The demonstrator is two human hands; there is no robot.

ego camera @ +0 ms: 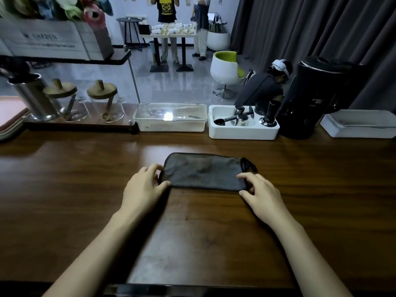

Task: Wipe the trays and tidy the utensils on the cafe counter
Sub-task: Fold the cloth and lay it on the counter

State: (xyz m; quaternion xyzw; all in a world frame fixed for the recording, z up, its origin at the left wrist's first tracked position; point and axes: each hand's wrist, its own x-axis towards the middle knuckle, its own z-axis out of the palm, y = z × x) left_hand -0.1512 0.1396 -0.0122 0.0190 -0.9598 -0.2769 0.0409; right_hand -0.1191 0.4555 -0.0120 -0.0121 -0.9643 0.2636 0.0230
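- One cloth (203, 171), dark grey, folded into a flat oblong of several layers, with darker stitched hems bunched at its right end.
- Lying on the wooden counter (192, 228), about mid-width, well apart from the trays along the far edge.
- Long axis left to right, nearly parallel to the counter's near edge, with the right end a touch nearer; short ends facing left and right.
- Two bare hands, one at each end:
  - left hand (142, 185), fingers curled over the left end and thumb at the near left corner, pinching the fabric;
  - right hand (260, 191), forefinger on top of the right end and thumb at the near right corner, pinching likewise.
- Three white trays along the far edge: lidded tray (170, 126) with a clear cover, tool tray (244, 135) just right of it, shallow tray (360, 128) at far right.
- Several metal coffee tools in the tool tray, among them one tamper (269, 117) upright in its right compartment.
- One black machine (317, 99) between tool tray and shallow tray.
- Two glass jars with wooden lids at far left, left jar (66, 108) and right jar (107, 108); one steel canister (32, 97) just left of them.
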